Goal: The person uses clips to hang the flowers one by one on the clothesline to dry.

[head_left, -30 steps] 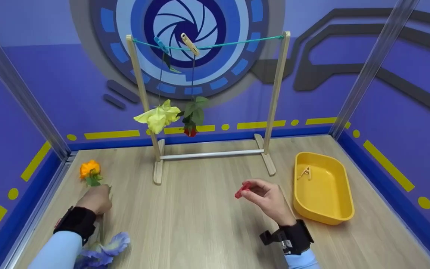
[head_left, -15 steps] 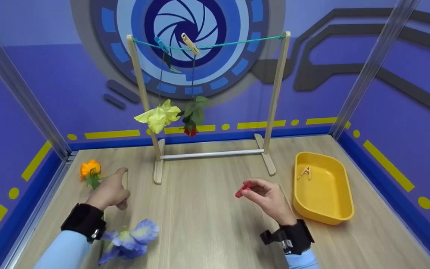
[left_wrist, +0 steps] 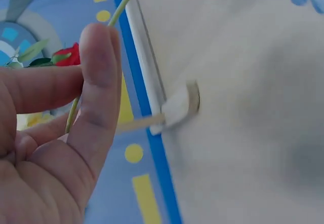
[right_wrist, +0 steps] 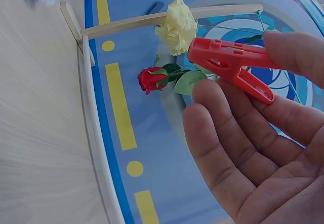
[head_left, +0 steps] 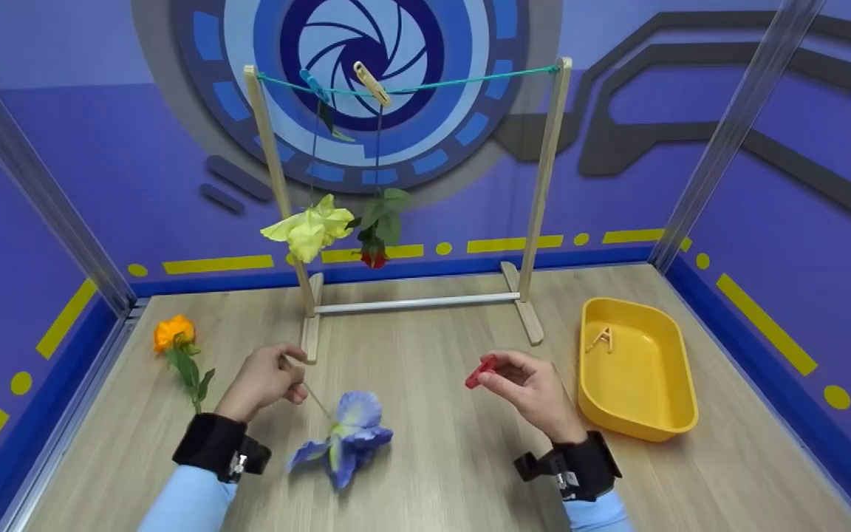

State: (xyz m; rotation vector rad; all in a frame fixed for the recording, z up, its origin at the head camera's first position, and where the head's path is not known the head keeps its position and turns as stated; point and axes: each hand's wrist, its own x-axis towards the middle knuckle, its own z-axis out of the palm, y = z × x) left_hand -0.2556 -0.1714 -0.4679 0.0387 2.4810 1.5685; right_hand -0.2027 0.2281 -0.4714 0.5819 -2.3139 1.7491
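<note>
Left hand (head_left: 267, 377) pinched the blue flower (head_left: 351, 432) by its thin stem (head_left: 318, 399) (narrow hold, so it risked twisting); right hand (head_left: 532, 391) gripped the red clothespin (head_left: 480, 372).

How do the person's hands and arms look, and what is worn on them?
The left hand and right hand are bare. Each arm wears a wide black wristband with a dark block jutting out and a small silvery piece. The sleeves are light blue.
</note>
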